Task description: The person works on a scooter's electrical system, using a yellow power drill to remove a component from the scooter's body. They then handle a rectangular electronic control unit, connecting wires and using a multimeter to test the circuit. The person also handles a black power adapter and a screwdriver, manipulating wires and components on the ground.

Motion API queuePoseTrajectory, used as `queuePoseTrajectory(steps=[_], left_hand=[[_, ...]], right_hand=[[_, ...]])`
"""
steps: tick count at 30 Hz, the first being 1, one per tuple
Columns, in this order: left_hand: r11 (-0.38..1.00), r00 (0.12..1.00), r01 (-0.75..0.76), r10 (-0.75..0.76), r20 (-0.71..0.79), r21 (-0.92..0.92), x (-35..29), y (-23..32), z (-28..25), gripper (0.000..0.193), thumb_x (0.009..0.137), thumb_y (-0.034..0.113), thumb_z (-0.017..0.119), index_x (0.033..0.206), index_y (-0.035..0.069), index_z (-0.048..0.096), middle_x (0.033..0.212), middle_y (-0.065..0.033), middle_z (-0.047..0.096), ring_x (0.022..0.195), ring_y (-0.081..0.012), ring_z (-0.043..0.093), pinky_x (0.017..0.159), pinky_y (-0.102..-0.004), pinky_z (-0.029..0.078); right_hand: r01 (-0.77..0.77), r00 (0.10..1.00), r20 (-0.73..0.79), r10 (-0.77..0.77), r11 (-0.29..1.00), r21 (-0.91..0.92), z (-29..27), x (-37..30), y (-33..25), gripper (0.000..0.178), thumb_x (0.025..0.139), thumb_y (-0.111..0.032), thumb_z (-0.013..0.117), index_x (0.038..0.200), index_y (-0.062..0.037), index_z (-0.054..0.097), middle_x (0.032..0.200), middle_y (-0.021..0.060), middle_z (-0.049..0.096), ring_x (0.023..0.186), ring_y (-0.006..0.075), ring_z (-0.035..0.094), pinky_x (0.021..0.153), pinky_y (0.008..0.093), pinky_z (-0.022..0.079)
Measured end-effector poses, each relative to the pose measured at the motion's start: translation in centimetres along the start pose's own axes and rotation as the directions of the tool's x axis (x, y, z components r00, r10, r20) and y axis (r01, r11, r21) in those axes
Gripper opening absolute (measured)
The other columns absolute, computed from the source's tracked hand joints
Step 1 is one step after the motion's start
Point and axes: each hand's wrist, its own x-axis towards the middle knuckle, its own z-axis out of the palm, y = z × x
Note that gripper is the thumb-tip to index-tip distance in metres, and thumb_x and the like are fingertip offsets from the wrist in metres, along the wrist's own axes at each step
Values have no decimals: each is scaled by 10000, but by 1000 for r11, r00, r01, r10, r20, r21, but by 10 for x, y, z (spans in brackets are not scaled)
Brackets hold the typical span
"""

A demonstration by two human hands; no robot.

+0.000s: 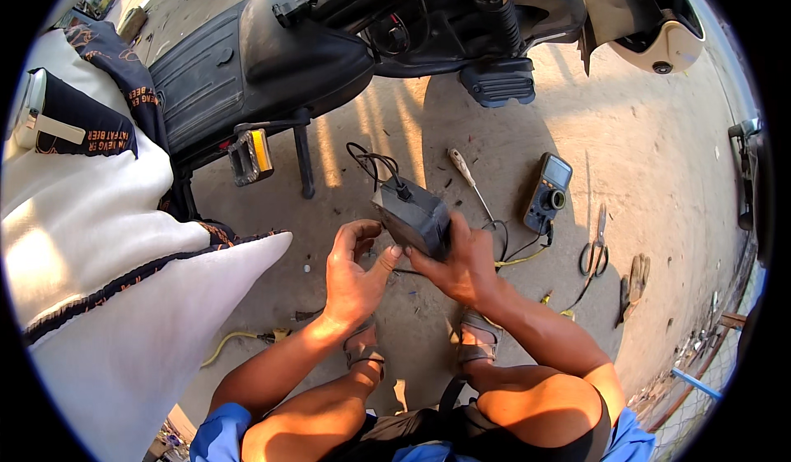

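Note:
In front of my shins, my right hand (461, 258) grips a black box-shaped charger (414, 215) from its right side and lower edge. A dark cord (371, 161) is plugged into the charger's far end and loops back on itself. My left hand (356, 268) is at the charger's left side. Its thumb tip reaches the lower corner near my right thumb, while its curved fingers stand apart from the thumb with a gap between. Beyond my right hand lie a screwdriver (471, 180) with a pale handle and a multimeter (548, 192) with thin leads.
Scissors (596, 248) and work gloves (633, 287) lie at the right. Across the far side is a black two-wheeler (272, 54) with its pedal (251, 157) sticking out. White cloth (107, 297) hangs at the left. A yellow cable (235, 338) lies by my left foot; a helmet (671, 46) hangs far right.

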Motion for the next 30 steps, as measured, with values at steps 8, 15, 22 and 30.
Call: queuePoseTrajectory(steps=[8, 15, 22, 30], left_hand=[[984, 995, 5, 12, 98, -176, -29, 23, 27, 817, 900, 461, 806, 1394, -58, 413, 1276, -167, 574, 1172, -227, 550, 1029, -365, 447], [929, 994, 58, -87, -63, -365, -27, 33, 7, 478, 880, 342, 858, 1104, -44, 686, 1029, -67, 727, 901, -133, 661, 815, -300, 546], [870, 965, 146, -230, -125, -471, -22, 28, -14, 278, 890, 191, 797, 1053, -16, 708, 975, -65, 721, 837, -126, 661, 771, -294, 538], [829, 971, 235, -229, 74, -507, -30, 16, -29, 471, 898, 270, 777, 1236, -6, 601, 1098, -77, 690, 993, -153, 660, 889, -328, 533]], right_hand=[[162, 985, -45, -167, 983, -86, 11, -7, -25, 542, 764, -275, 814, 1107, 45, 542, 895, 218, 708, 690, 384, 709, 555, 441, 558], [363, 927, 31, -374, 872, -328, 25, -23, -43, 708, 718, -287, 794, 1268, 103, 579, 1319, 338, 597, 1121, 408, 690, 772, 398, 620], [399, 917, 91, -389, 906, -142, 13, -29, -60, 655, 719, -328, 842, 1237, 29, 660, 1351, 281, 598, 1165, 385, 659, 866, 443, 594], [-166, 956, 283, 74, 934, 317, 5, -4, -15, 550, 920, -393, 780, 1216, 56, 666, 1146, 189, 706, 1025, 253, 690, 818, 370, 561]])
